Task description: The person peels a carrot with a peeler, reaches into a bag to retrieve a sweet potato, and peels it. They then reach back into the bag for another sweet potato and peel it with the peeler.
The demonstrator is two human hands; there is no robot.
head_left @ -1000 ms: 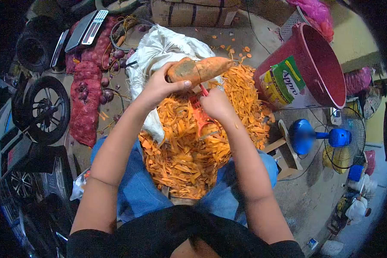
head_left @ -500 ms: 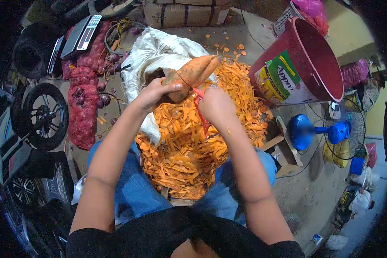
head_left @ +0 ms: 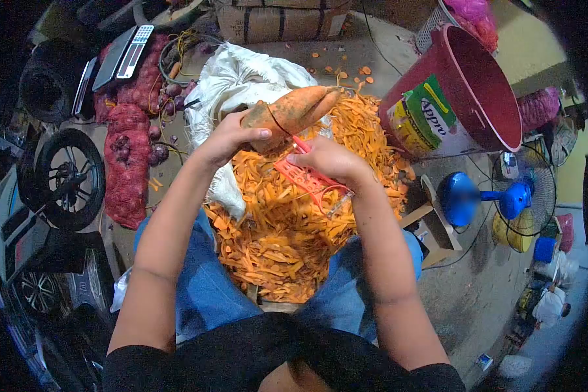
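Carrot [head_left: 291, 111] gripped by left hand [head_left: 234, 136], fingers curled | red tool [head_left: 305, 178] clasped by right hand [head_left: 333, 158], fingers closed | left hand could be nicked if tool slips on dirty skin

On the floor [head_left: 477, 274] around you lie a heap of orange peelings [head_left: 274, 248], scattered orange slices [head_left: 366, 70], a white sack [head_left: 255, 73], red net bags [head_left: 125, 179] and an open cardboard box [head_left: 443, 240].
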